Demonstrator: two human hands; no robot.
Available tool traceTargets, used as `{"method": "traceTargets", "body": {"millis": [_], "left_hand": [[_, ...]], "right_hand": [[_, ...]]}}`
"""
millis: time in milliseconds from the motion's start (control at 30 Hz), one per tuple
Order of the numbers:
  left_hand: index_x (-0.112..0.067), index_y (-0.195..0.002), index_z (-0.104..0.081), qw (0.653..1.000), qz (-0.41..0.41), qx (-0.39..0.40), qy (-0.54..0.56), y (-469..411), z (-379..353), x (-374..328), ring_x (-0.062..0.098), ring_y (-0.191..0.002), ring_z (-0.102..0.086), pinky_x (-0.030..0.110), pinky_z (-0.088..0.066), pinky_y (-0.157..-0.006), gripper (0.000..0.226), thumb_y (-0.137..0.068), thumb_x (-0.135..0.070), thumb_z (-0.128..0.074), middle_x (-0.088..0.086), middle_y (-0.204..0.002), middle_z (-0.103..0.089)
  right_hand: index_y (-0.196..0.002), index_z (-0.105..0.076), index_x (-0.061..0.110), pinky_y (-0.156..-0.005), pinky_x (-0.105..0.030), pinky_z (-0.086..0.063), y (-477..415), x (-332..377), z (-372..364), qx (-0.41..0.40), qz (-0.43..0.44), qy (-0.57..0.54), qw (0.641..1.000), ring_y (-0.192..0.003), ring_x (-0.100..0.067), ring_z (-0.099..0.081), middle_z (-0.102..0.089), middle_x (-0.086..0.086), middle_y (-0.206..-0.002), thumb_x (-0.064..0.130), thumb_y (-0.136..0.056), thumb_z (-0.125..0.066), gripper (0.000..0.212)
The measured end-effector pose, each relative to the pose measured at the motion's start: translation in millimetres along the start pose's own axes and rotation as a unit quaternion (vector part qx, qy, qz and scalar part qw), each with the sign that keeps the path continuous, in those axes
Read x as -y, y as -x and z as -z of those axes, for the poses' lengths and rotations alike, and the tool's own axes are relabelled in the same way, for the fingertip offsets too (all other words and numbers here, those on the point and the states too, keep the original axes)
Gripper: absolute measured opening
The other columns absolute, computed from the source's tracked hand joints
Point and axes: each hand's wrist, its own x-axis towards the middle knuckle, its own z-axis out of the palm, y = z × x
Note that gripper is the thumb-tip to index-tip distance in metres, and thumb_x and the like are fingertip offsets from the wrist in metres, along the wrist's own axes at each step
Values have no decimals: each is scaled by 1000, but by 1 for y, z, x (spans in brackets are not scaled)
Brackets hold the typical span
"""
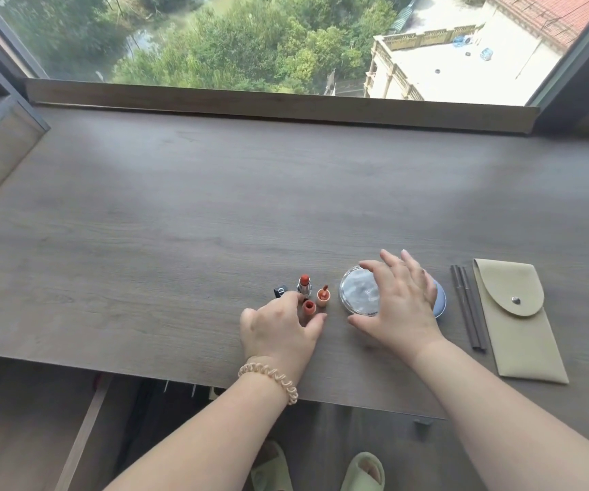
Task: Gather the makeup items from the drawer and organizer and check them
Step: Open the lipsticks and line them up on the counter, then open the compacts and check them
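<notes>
Head view: left hand (278,327) at the near edge, grip loosely curled around the lipsticks (304,284); can't tell if it pinches any. Right hand (401,306) grip spread over the compact (360,292), contact unclear. Lipsticks probably light, stiff, tippy upright, and the exposed tip would smear, so take low on the barrel. Compact looks smooth and slippery, lid maybe fragile, so take by the rim. Pencils (468,306) and pouch (512,320) lie to the right. Worktop (179,214) is flat grey wood-grain. Window (250,40) beyond shows trees and rooftops.

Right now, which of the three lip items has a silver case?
The tall lipstick at the back; the peach tube and orange tube are shorter, without silver.
</notes>
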Motion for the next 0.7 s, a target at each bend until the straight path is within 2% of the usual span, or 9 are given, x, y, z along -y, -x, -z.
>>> {"method": "traceTargets", "body": {"millis": [100, 200, 300, 400, 467, 533, 567, 633, 700], "left_hand": [[-27, -93, -66, 1000, -11, -2, 1, 1, 4, 1, 15, -79, -66, 31, -32, -77, 35, -72, -55, -66, -5, -75, -69], [-26, -81, -65, 995, -75, -58, 9, 8, 11, 3, 15, -61, -62, 30, -33, -65, 32, -69, -55, -59, -10, -61, -60], [-25, -91, -65, 983, -128, -114, 60, 12, 25, -1, 13, -69, -60, 30, -30, -69, 31, -74, -48, -56, -12, -70, -60], [-27, -103, -61, 974, -146, -102, 138, 6, 49, -21, 7, -85, -55, 28, -31, -78, 35, -74, -45, -58, -15, -86, -60], [-32, -115, -55, 969, -126, -32, 209, -1, 63, -39, 6, -96, -54, 29, -35, -85, 45, -72, -48, -59, -16, -103, -57], [-42, -128, -41, 934, -81, 100, 332, -8, 77, -62, 4, -109, -50, 28, -40, -89, 65, -69, -50, -67, -15, -124, -47], [-46, -132, -35, 902, -51, 171, 393, -10, 83, -71, 4, -113, -50, 26, -42, -90, 76, -65, -50, -71, -13, -131, -42], [-48, -136, -29, 828, -24, 265, 493, -9, 93, -94, 10, -110, -60, 27, -48, -88, 93, -58, -48, -79, -8, -136, -41], [-42, -134, -36, 776, -21, 296, 556, -7, 96, -111, 13, -99, -67, 26, -52, -79, 91, -56, -37, -83, 3, -131, -50]], "right_hand": [[-136, -36, 37, -112, -39, 3, -2, -8, 1, 39, -12, 11, 999, -145, -21, -3, -29, 4, -152, 43, -65, -74, 80], [-134, -38, 34, -114, -41, 2, -2, -9, -2, 41, -15, -19, 999, -143, -19, -12, -42, 10, -142, 35, -67, -70, 74], [-127, -45, 34, -112, -38, -4, -1, -6, 2, 18, -27, -64, 997, -135, -14, -27, -50, 12, -127, 34, -64, -73, 69], [-118, -51, 39, -104, -31, -23, 5, -3, 31, -10, -75, -243, 967, -117, -9, -43, -54, 16, -112, 39, -55, -81, 70], [-114, -56, 38, -92, -28, -41, 7, -1, 59, 25, -102, -429, 897, -111, -8, -53, -59, 9, -114, 39, -50, -82, 69], [-112, -60, 31, -83, -26, -46, 10, -2, 89, 56, -79, -544, 834, -106, -15, -61, -63, -2, -113, 38, -51, -81, 65], [-112, -61, 28, -82, -26, -46, 12, -2, 100, 68, -67, -567, 818, -102, -17, -62, -64, -5, -110, 40, -51, -81, 65], [-113, -62, 24, -80, -24, -46, 17, -3, 127, 75, -33, -577, 812, -95, -17, -65, -66, -2, -101, 51, -45, -83, 76], [-115, -61, 19, -77, -23, -47, 21, -3, 143, 76, -10, -572, 817, -88, -14, -67, -69, 0, -95, 65, -38, -82, 91]]}}
